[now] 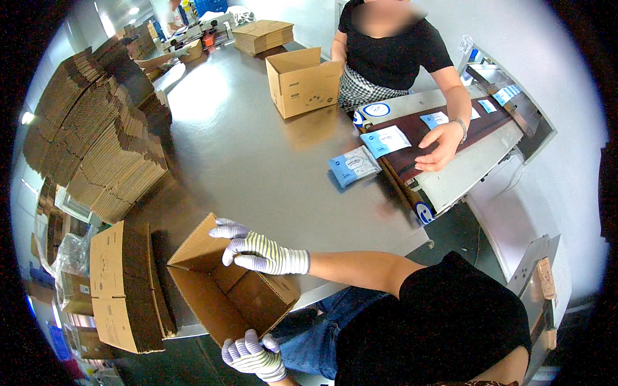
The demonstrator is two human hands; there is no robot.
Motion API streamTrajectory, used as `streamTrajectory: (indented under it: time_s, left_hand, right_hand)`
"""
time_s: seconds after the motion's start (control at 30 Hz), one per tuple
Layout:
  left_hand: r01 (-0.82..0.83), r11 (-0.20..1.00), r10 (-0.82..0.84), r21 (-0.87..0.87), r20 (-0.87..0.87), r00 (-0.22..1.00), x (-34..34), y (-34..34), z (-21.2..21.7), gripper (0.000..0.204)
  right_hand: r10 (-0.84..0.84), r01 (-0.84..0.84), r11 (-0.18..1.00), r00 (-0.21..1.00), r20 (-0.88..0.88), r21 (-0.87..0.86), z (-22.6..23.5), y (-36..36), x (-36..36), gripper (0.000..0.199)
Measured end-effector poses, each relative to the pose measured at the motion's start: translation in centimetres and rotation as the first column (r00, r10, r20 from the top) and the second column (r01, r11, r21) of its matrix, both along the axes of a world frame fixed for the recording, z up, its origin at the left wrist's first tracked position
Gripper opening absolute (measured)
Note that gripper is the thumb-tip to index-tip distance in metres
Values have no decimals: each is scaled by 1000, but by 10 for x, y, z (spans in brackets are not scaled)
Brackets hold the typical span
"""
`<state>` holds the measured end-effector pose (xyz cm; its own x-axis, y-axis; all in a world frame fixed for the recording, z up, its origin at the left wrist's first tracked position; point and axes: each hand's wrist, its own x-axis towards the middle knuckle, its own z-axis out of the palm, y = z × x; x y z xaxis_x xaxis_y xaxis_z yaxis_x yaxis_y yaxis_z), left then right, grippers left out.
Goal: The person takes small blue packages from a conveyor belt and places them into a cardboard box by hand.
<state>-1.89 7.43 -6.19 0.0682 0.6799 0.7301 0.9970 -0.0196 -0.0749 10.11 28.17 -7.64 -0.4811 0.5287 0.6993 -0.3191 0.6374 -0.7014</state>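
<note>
1. Where the worktop (pixel 257 161) ends nearest the wearer, an open cardboard box (pixel 225 289) lies tilted on that edge.
2. Left hand (pixel 254 356), gloved, fingers curled over the box's near flap.
3. Right hand (pixel 257 249), gloved, grips the far flap.
4. Left of the box: flattened cartons (pixel 122 286).
5. Beyond the box: blue packet (pixel 354 166), then another person's hand (pixel 441 145) on a conveyor (pixel 444 128).

Bright overhead light glares off the table (pixel 257 161); fisheye edges bend.

Blue packets (pixel 353 166) lie near a conveyor (pixel 450 138); flattened cartons (pixel 103 148) stack left.
</note>
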Motion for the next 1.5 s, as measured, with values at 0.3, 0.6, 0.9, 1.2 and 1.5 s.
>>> streamTrajectory:
  time_s: [0.3, 0.6, 0.9, 1.2, 1.5]
  left_hand:
    - [-20, 1000, 20, -15, 7, 1000, 0, -2, 0, 36]
    - [-21, 1000, 21, -8, 13, 1000, 0, -3, 3, 29]
    - [-31, 998, 33, -53, 32, 999, 2, -5, 2, 26]
    - [-27, 999, 28, -45, 30, 999, 0, -5, 1, 26]
    - [-9, 1000, 11, -23, 49, 999, 2, -3, 5, 22]
  right_hand:
    - [7, -8, 999, 1000, -17, -35, 1, 0, -1, 25]
    - [10, -10, 1000, 1000, 25, -2, 0, 1, 2, 22]
    - [7, -7, 1000, 1000, -1, -15, -2, 1, -1, 20]
    - [6, -6, 1000, 999, 36, -1, 0, 2, 1, 18]
    - [-36, 36, 999, 998, 43, 14, -3, 4, -3, 22]
